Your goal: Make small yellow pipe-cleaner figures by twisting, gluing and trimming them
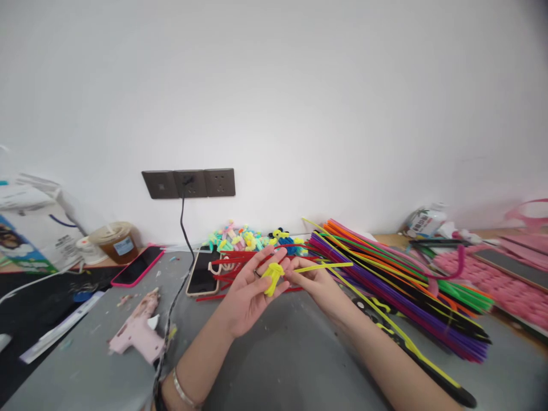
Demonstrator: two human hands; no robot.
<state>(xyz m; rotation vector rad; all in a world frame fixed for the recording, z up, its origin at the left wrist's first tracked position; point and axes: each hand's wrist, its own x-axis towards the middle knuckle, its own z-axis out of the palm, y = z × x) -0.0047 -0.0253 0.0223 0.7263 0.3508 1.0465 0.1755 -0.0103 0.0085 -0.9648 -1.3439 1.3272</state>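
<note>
My left hand (pixel 246 298) is closed around a small yellow bent pipe-cleaner figure (pixel 273 278), pinching it between thumb and fingers. Close beside it, my right hand (pixel 310 279) pinches a yellow pipe cleaner (pixel 329 265) whose free end sticks out to the right. Whether this strand joins the figure is hidden by the fingers. Red pipe cleaners (pixel 226 264) lie on the table behind my hands. Past them sits a pile of small pastel pieces (pixel 237 237), with a blue, yellow and black figure (pixel 291 242) at its right.
A pink glue gun (pixel 139 334) and its dark cord lie at left, near two phones (pixel 139 266) and a drink cup (pixel 115 242). A big bundle of coloured pipe cleaners (pixel 394 279) fills the right. Behind stands a white wall with sockets (pixel 188 184).
</note>
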